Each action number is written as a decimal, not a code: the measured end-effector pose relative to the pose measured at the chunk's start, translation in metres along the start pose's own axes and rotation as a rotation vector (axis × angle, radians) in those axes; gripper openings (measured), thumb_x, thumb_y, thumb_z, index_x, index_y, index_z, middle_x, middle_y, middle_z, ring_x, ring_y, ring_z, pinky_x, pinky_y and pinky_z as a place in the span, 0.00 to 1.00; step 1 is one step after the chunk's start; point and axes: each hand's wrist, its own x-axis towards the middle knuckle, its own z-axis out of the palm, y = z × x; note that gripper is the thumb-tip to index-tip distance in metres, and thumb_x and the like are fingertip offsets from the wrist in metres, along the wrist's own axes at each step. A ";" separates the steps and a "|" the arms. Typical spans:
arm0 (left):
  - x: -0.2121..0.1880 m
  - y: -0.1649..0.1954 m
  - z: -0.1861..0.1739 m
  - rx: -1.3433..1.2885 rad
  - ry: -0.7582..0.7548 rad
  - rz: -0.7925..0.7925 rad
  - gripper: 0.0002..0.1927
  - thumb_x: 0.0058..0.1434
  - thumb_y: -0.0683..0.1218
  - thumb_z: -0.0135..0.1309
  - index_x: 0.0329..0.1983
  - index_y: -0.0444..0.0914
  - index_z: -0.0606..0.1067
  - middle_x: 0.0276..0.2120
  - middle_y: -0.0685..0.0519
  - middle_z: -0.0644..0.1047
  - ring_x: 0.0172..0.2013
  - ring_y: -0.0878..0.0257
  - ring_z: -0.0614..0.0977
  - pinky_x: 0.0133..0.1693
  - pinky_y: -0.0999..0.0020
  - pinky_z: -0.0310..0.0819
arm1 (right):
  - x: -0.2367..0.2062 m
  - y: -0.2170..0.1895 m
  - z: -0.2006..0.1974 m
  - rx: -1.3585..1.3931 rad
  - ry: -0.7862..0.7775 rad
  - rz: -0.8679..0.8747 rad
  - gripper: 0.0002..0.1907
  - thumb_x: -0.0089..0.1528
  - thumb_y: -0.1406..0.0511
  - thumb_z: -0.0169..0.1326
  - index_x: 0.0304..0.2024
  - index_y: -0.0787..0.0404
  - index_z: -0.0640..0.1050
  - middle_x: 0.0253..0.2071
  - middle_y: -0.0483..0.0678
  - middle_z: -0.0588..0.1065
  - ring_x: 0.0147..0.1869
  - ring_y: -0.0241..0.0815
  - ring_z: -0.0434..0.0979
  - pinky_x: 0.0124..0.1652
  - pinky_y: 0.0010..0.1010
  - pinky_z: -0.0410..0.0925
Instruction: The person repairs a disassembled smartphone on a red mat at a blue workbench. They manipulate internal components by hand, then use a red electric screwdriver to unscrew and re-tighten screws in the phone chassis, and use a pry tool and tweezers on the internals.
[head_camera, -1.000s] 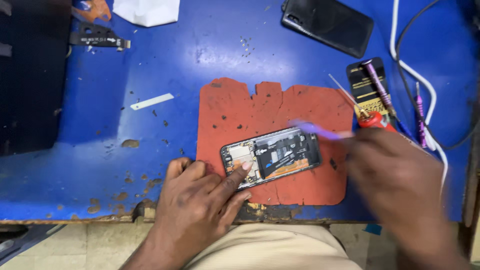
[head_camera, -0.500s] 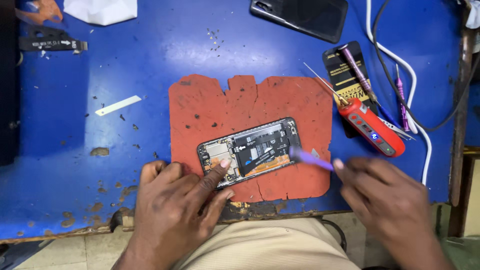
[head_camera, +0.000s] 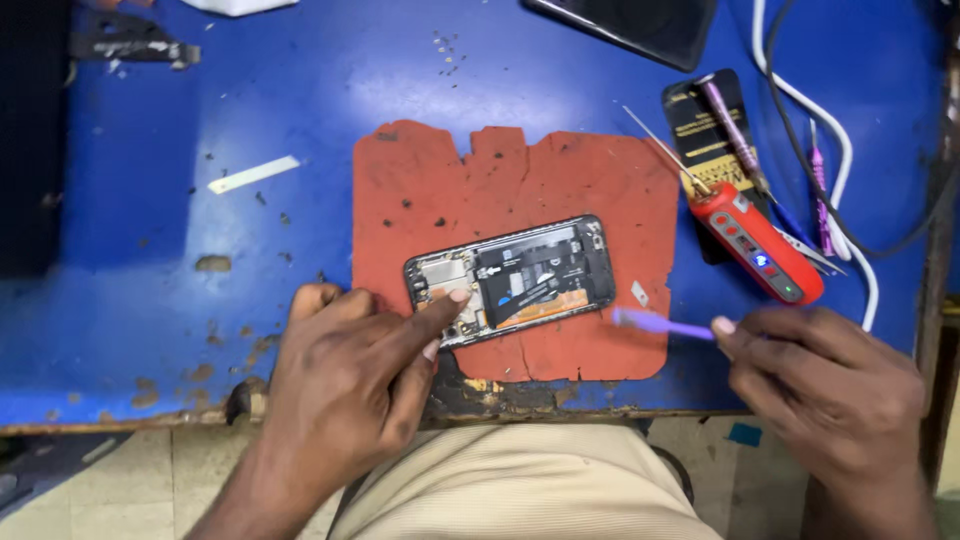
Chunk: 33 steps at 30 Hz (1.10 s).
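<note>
An opened phone (head_camera: 520, 278) with its back cover off lies on a red mat (head_camera: 520, 180) on a blue table. My left hand (head_camera: 345, 370) rests at the mat's near left corner, its index finger pressing the phone's left end. My right hand (head_camera: 830, 385) is to the right of the mat and holds a thin purple pry tool (head_camera: 660, 324), whose tip points left just short of the phone's right end.
A red tool with small lights (head_camera: 758, 245) lies right of the mat beside tweezers, purple screwdrivers (head_camera: 735, 130) and a black card. White and black cables (head_camera: 830, 140) run down the right side. A dark phone (head_camera: 640, 25) lies at the top edge. The table's worn front edge (head_camera: 130, 415) is near.
My right hand has pulled the purple tool back to the right, off the phone's inside to just past its right end. My left hand has stayed on the phone's left end.
</note>
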 end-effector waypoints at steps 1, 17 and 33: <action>0.000 -0.002 -0.002 -0.011 -0.007 0.006 0.23 0.53 0.40 0.57 0.55 0.39 0.81 0.19 0.57 0.75 0.26 0.57 0.72 0.39 0.57 0.60 | 0.000 0.001 0.003 -0.017 0.022 0.079 0.08 0.54 0.72 0.67 0.37 0.62 0.84 0.35 0.47 0.78 0.34 0.39 0.77 0.33 0.32 0.69; 0.007 -0.016 -0.011 -0.023 -0.097 -0.050 0.25 0.49 0.41 0.49 0.51 0.43 0.84 0.12 0.53 0.69 0.21 0.56 0.71 0.36 0.57 0.61 | 0.065 -0.054 0.031 0.020 -0.100 -0.418 0.10 0.54 0.69 0.65 0.39 0.62 0.85 0.38 0.46 0.80 0.34 0.40 0.76 0.29 0.35 0.65; 0.005 -0.020 -0.007 -0.050 -0.123 -0.024 0.26 0.48 0.42 0.51 0.52 0.44 0.83 0.13 0.54 0.71 0.22 0.56 0.73 0.37 0.56 0.61 | 0.040 -0.014 0.013 -0.050 -0.103 -0.266 0.08 0.57 0.70 0.65 0.40 0.60 0.83 0.39 0.47 0.79 0.34 0.41 0.76 0.32 0.32 0.67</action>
